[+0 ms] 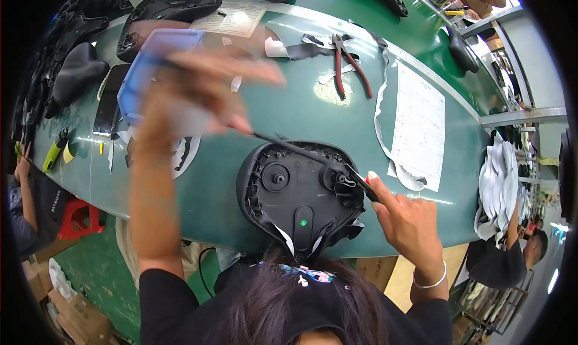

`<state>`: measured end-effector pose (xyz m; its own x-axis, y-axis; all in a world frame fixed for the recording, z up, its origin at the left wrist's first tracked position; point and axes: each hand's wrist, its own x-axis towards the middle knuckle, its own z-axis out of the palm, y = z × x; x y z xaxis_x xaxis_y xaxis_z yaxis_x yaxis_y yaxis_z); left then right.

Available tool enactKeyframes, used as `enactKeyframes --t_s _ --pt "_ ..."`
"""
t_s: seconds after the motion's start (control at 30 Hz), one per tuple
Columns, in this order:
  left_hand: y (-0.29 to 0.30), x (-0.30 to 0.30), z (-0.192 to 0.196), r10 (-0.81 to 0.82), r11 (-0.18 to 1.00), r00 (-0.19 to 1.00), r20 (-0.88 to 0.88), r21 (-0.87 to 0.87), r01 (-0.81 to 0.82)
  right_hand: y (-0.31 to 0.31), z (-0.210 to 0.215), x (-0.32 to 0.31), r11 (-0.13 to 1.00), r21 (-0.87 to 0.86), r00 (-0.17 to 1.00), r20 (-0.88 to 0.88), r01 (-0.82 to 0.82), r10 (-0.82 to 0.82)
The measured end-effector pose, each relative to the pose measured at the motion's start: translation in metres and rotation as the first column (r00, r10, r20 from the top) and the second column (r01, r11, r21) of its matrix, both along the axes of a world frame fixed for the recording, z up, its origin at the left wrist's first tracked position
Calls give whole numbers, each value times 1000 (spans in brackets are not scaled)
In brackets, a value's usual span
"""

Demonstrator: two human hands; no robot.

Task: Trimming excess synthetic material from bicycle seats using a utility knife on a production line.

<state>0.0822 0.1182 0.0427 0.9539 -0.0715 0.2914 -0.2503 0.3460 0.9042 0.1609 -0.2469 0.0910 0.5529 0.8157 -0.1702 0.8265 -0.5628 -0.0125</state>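
Observation:
An upturned black bicycle saddle lies at the table's near edge, its underside showing two round spring mounts and a gathered cover edge. A narrow black strip stretches taut from the saddle's right side up to my left hand. That hand is raised and heavily smeared by motion; the strip ends at its thumb, so it appears closed on it. My right hand is closed around a slim dark tool with a thin metallic tip, whose exact kind I cannot make out. Its tip meets the saddle's right rim.
Red-handled pliers lie beyond the saddle among cut scraps. Printed paper rests to the right. A blue tray, a phone, a green-yellow cutter and more saddles are left. People work at both sides.

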Motion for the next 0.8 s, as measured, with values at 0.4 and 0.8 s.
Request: enactKeyframes --t_s 0.4,0.8 --pt "-80 97 5 206 923 955 -215 -282 -263 -16 -10 -2 991 -128 996 -90 -26 14" --pt "-94 22 -34 222 365 934 -279 912 185 -38 -62 -51 350 449 548 -789 822 -277"
